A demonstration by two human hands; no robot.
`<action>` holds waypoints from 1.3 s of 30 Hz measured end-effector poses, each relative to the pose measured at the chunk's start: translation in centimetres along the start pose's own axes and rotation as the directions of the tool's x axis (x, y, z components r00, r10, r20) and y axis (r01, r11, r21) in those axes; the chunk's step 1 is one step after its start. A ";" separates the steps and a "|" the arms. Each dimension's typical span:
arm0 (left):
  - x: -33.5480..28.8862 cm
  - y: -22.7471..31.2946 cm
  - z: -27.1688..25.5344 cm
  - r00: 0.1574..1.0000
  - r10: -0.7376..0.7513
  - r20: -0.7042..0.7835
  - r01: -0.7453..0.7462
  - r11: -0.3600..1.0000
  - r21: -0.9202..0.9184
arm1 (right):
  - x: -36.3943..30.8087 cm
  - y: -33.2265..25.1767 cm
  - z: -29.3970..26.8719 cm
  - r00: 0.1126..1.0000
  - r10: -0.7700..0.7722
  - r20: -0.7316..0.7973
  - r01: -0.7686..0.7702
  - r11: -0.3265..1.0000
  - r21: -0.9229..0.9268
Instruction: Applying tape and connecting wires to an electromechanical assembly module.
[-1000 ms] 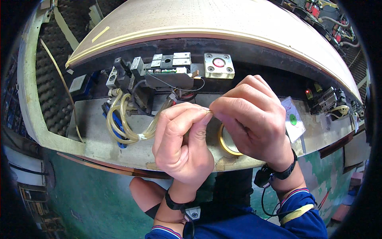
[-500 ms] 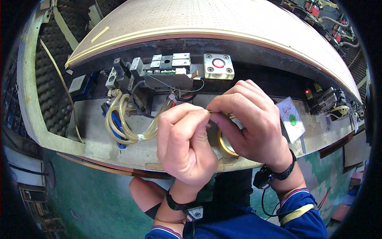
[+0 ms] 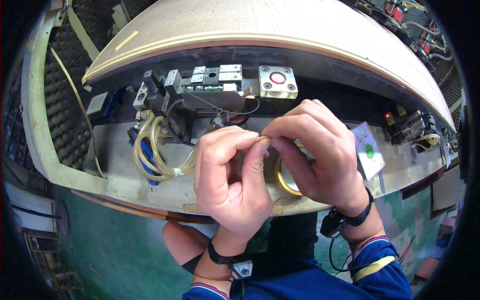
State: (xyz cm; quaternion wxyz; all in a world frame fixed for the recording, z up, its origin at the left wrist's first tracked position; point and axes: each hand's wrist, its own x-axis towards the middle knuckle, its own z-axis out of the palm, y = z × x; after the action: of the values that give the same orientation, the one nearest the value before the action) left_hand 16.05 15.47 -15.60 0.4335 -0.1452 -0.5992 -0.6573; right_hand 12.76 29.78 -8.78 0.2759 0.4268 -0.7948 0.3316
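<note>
Hands shifted slightly; left hand (image 3: 231,181) & right hand (image 3: 314,152) pinch brass ring (image 3: 263,138) over worn bench (image 3: 125,177).

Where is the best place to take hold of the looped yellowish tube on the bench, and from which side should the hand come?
Probably at the bottom bend of the looped yellowish tube, coming from the near side. There the coils hang free over the bench, while their upper ends run into the metal fixture. The left hand is nearest; both hands are pinching a small piece together.

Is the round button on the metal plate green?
No, the button on the square metal plate is red.
</note>
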 end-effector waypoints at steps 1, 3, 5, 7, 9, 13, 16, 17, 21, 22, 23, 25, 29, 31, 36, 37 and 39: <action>0.0 -0.1 0.0 1.000 0.013 -0.001 -0.013 1.000 0.017 | 0.0 0.0 0.0 1.000 0.000 -0.001 0.000 1.000 -0.001; 0.1 -0.2 0.2 0.999 0.018 -0.029 -0.018 1.000 -0.015 | 0.0 0.1 0.0 1.000 -0.001 -0.002 0.001 1.000 -0.004; 0.0 -0.3 0.3 0.999 0.013 -0.049 -0.015 0.999 -0.035 | 0.0 0.0 0.1 1.000 0.000 -0.001 0.000 1.000 0.001; -0.1 -0.3 0.4 0.998 -0.001 -0.062 -0.001 0.999 -0.043 | 0.0 0.0 0.1 1.000 -0.005 -0.001 0.005 1.000 0.004; -0.2 -0.5 0.3 0.998 0.026 -0.055 -0.025 0.999 0.023 | 0.0 0.1 0.1 1.000 -0.015 -0.004 0.015 1.000 0.003; -0.1 -0.3 0.2 0.998 0.035 -0.042 -0.032 0.996 0.083 | 0.0 0.2 0.2 0.999 -0.038 -0.011 0.037 0.999 -0.021; -0.1 -0.3 0.1 0.999 0.035 -0.042 -0.030 0.993 0.115 | 0.0 0.3 0.0 0.998 -0.061 -0.003 0.061 0.997 -0.039; -0.1 -0.3 0.1 0.999 0.044 -0.008 -0.043 0.990 0.131 | 0.0 0.3 -0.1 0.998 -0.061 0.001 0.061 0.997 -0.046; -0.1 -0.1 -0.3 0.996 0.061 0.071 -0.073 0.980 0.184 | -0.2 0.3 0.1 1.000 -0.028 0.001 0.028 0.998 -0.061; -0.2 0.0 -0.3 0.995 0.059 0.075 -0.073 0.978 0.194 | -0.1 0.2 0.1 1.000 -0.024 -0.006 0.024 0.998 -0.064; -0.2 0.0 -0.4 0.995 0.063 0.081 -0.078 0.976 0.203 | -0.1 0.2 0.1 1.000 -0.021 -0.012 0.020 0.998 -0.067; -0.2 0.0 -0.4 0.993 0.070 0.091 -0.089 0.971 0.221 | -0.1 0.1 0.2 0.999 -0.028 -0.042 0.026 0.998 -0.060; -0.1 0.3 -0.2 0.990 0.097 0.106 -0.122 0.956 0.266 | -0.1 0.3 0.3 0.994 -0.062 -0.093 0.059 0.998 -0.032; 0.1 0.4 -0.2 0.982 0.138 0.133 -0.173 0.937 0.304 | 0.0 0.3 0.2 0.995 -0.064 -0.075 0.062 0.998 -0.028; -0.1 0.5 -0.2 0.993 0.058 0.103 -0.079 0.972 0.221 | -0.1 0.0 0.1 0.998 -0.025 -0.051 0.025 1.000 0.004; -0.1 0.5 -0.1 0.994 0.057 0.098 -0.076 0.976 0.206 | -0.1 0.1 0.1 0.998 -0.037 -0.050 0.038 0.999 0.005; -0.1 0.6 -0.1 0.996 0.032 0.086 -0.045 0.986 0.160 | -0.2 0.2 0.1 0.997 -0.062 -0.048 0.062 0.998 0.009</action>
State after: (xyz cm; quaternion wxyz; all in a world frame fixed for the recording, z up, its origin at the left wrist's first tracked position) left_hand 16.57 15.46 -15.25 0.4311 -0.1484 -0.6652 -0.5913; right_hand 12.65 29.86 -9.04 0.3028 0.4447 -0.7727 0.3369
